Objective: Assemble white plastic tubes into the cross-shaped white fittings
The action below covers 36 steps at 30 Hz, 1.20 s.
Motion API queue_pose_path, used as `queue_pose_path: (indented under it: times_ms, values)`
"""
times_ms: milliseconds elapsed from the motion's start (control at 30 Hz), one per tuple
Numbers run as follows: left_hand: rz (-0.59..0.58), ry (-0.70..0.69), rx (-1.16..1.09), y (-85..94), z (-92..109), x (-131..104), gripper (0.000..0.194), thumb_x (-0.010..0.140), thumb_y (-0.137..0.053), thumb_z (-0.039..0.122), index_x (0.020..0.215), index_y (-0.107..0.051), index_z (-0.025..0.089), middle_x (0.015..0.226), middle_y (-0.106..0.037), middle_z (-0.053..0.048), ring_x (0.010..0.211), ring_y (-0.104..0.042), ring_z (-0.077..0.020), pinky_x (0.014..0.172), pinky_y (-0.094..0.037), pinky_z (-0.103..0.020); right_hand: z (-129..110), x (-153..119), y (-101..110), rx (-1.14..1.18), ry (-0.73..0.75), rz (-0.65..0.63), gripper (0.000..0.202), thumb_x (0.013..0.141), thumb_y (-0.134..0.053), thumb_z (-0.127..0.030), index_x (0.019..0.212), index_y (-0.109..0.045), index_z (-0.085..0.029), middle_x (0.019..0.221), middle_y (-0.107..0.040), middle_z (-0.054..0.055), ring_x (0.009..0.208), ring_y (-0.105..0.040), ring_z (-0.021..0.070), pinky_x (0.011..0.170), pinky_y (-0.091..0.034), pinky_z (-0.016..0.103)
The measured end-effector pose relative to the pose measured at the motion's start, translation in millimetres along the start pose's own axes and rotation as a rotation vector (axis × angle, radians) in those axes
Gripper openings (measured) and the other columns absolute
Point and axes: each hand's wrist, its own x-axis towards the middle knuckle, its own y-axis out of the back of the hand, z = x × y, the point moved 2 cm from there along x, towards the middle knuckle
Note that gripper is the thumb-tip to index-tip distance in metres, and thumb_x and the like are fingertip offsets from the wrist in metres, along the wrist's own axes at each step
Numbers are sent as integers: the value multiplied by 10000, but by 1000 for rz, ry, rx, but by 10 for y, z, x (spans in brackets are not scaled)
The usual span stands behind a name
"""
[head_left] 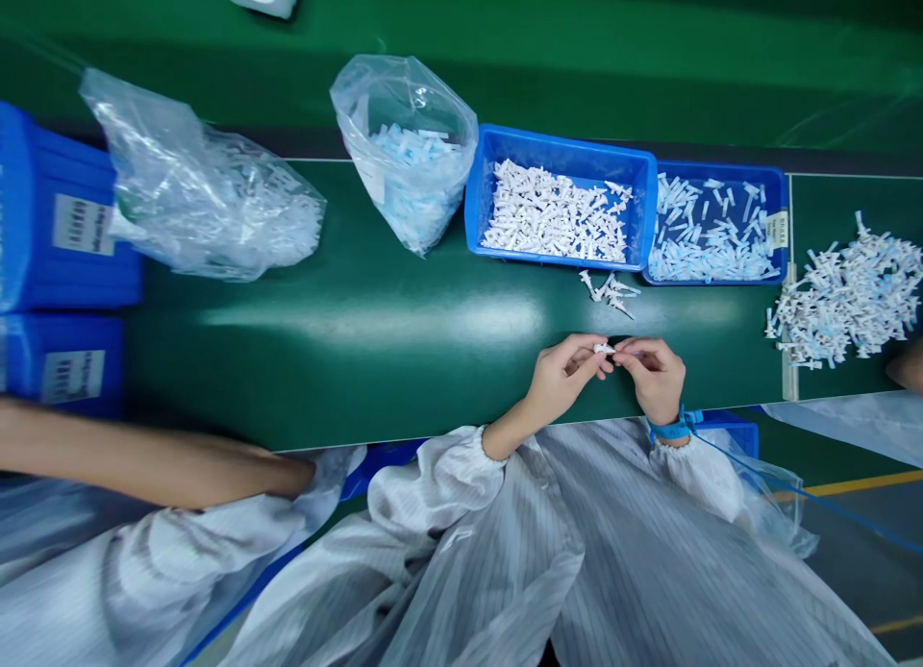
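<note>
Striped smock [577, 571] nearest; hands [612, 369] over green belt [375, 340].

I sat at a long dark green bench [361, 359] whose smooth top threw back a soft band of overhead light. Beyond a thin white line across it, a brighter green strip [577, 61] ran the bench's length. At lower right showed grey floor [865, 561] with yellow lines.

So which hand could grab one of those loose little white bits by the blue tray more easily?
Probably the right hand. The loose white parts lie just above it, slightly nearer than to the left hand. Both hands pinch one small white part together.
</note>
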Motion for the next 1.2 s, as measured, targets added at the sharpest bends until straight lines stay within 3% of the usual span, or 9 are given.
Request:
queue_pose_path:
  times_ms: [300,500,700,1200]
  values:
    - [-28,-29,-66,-31,-57,3,334,878,-651,472,985,-550,172,742,-701,-13,666,-697,-114,614,-568,-211,30,-10,25,1,25,17,109,756,-780,-235,743,-673,-217,759,-744,-6,735,-724,157,589,-571,250]
    - [-68,-44,-45,-30,-25,5,293,875,-663,435,939,-610,154,824,-686,-35,672,-701,-117,618,-580,-218,29,-8,37,4,39,15,119,744,-790,-210,733,-673,-224,744,-739,-15,734,-720,152,585,-557,241]
    - [-33,-91,8,-2,10,26,244,847,-704,390,879,-669,151,931,-647,-51,705,-670,-93,659,-561,-214,17,-7,59,20,54,24,131,748,-788,-216,731,-658,-226,752,-740,-13,689,-705,143,567,-555,242]
    - [-26,-35,56,2,46,1,333,872,-645,477,911,-650,146,628,-657,-2,565,-623,-92,560,-477,-198,-20,-11,58,-8,107,8,134,750,-788,-237,716,-659,-226,742,-740,-8,645,-693,141,526,-549,248]
